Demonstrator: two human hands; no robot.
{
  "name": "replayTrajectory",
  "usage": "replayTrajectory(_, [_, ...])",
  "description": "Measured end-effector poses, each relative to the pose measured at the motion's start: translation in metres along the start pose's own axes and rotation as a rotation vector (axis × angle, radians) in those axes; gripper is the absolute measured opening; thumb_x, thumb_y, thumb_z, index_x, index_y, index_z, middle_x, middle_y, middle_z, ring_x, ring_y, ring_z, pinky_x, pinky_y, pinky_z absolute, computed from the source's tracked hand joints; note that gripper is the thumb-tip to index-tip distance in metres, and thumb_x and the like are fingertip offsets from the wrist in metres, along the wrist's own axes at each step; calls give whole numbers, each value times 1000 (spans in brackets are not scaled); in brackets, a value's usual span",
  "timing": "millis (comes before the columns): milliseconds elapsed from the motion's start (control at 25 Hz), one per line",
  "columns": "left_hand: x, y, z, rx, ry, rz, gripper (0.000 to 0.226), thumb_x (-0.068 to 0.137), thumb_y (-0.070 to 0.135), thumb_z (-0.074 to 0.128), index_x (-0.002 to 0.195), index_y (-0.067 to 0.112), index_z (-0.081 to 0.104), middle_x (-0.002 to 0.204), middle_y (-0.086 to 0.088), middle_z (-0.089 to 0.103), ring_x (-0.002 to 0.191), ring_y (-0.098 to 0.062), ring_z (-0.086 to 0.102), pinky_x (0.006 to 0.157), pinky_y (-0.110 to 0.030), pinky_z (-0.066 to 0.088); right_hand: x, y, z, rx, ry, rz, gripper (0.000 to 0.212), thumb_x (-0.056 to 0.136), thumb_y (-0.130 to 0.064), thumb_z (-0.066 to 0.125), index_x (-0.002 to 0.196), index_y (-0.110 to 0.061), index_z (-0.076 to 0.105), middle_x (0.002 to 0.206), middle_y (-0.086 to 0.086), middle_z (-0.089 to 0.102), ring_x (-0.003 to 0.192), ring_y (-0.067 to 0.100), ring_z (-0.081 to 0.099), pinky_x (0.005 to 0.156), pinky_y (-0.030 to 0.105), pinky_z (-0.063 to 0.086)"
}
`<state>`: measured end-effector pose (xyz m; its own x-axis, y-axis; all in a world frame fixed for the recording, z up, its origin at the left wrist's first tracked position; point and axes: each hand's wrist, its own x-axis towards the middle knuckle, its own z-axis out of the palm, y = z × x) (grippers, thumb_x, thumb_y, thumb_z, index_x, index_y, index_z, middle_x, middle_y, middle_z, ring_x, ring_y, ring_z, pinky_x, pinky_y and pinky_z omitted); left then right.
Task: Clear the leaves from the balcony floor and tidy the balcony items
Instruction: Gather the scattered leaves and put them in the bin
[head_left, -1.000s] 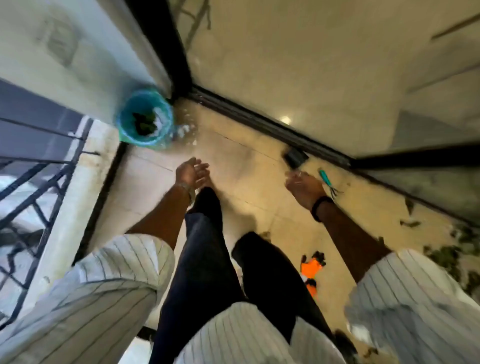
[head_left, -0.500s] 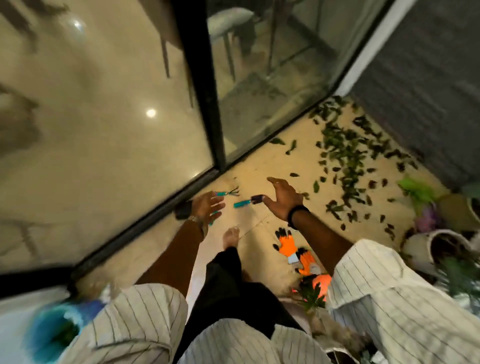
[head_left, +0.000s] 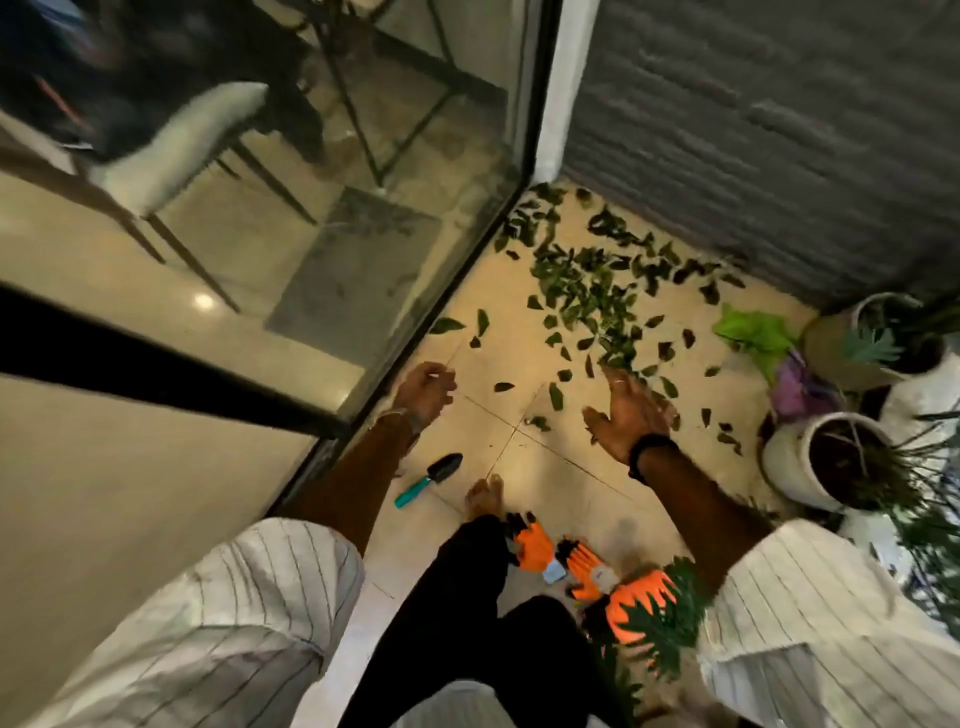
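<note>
Leaves (head_left: 587, 291) litter the balcony floor (head_left: 524, 467) by the grey wall, beyond both empty hands, right hand (head_left: 628, 410) spread wide, left hand (head_left: 423, 389) loosely curled, with trowel (head_left: 431, 478), orange gloves (head_left: 576, 564) and white pots (head_left: 810, 457) nearby.

Both hands (head_left: 530, 410) now nearer the leaves (head_left: 587, 291)

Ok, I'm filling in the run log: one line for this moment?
left hand curled, empty | right hand open above leaves | trowel on floor | orange gloves by foot
</note>
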<state>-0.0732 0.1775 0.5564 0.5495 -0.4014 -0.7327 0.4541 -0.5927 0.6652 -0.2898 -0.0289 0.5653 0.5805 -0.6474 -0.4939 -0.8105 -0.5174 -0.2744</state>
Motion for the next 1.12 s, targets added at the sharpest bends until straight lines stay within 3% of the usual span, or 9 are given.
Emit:
replayTrajectory(120, [84, 11, 37, 655, 65, 185, 48, 95, 39, 58, 134, 12, 51, 126, -9, 58, 116, -27, 55, 96, -33, 42, 64, 35, -4, -102, 30, 41, 70, 93, -47, 53, 154, -28, 23, 162, 6, 21, 148, 26, 19, 115, 59, 15])
replayTrajectory(280, [173, 21, 91, 1294, 130, 497, 77, 96, 47, 46, 157, 12, 15, 164, -11, 16, 151, -33, 11, 120, -51, 18, 146, 81, 17, -228, -18, 31, 83, 93, -53, 48, 158, -29, 1, 166, 7, 0, 152, 26, -2, 116, 62, 1])
replayTrajectory(400, [246, -17, 132, 1407, 105, 607, 87, 95, 52, 41, 158, 14, -5, 165, -11, -9, 152, -35, -9, 120, -57, 4, 219, 118, 74, -284, -34, -17, 90, 93, -58, 42, 156, -28, -14, 165, 8, -15, 152, 28, -13, 115, 64, -1])
replayTrajectory(560, [385, -127, 171, 1487, -11, 642, 93, 91, 54, 40, 157, 13, -11, 164, -14, -17, 150, -37, -15, 120, -56, -2, 335, 170, 224, -330, -201, -76, 94, 93, -62, 42, 154, -27, -20, 163, 9, -23, 150, 31, -18, 114, 65, -5])
replayTrajectory(600, [440, -177, 187, 1529, -2, 641, 92, 92, 52, 40, 157, 11, -9, 164, -15, -17, 150, -37, -15, 120, -55, -2, 371, 192, 291, -331, -223, -92, 94, 93, -61, 43, 155, -26, -18, 163, 9, -22, 151, 31, -17, 114, 64, -6])
replayTrajectory(760, [499, -250, 200, 1511, -17, 737, 80, 94, 33, 46, 158, 6, 5, 165, -16, -6, 152, -35, -4, 123, -52, 10, 395, 209, 386, -390, -147, -337, 87, 93, -42, 56, 158, -17, 5, 165, 10, -3, 153, 30, 2, 118, 57, -3])
replayTrajectory(840, [555, -307, 203, 1435, -65, 702, 75, 94, 20, 44, 158, 6, 8, 165, -15, -2, 153, -33, 1, 122, -52, 17, 429, 226, 449, -387, -145, -404, 80, 96, -29, 48, 157, -15, -2, 165, 12, -8, 153, 31, -3, 118, 51, -10])
replayTrajectory(960, [596, -358, 199, 1324, -34, 683, 64, 100, 24, 31, 158, 7, 9, 166, -12, 0, 153, -29, 1, 121, -50, 20, 454, 244, 497, -405, -122, -476, 74, 100, -27, 36, 158, -23, -9, 163, 15, -20, 151, 34, -15, 121, 51, -7])
replayTrajectory(1120, [628, -365, 186, 1377, -53, 878, 60, 104, 32, 24, 158, 10, 10, 167, -7, 1, 154, -22, -2, 124, -39, 3, 464, 246, 520, -384, -6, -484, 65, 102, -39, 24, 159, -18, 1, 166, 12, -9, 153, 29, -2, 121, 46, 6])
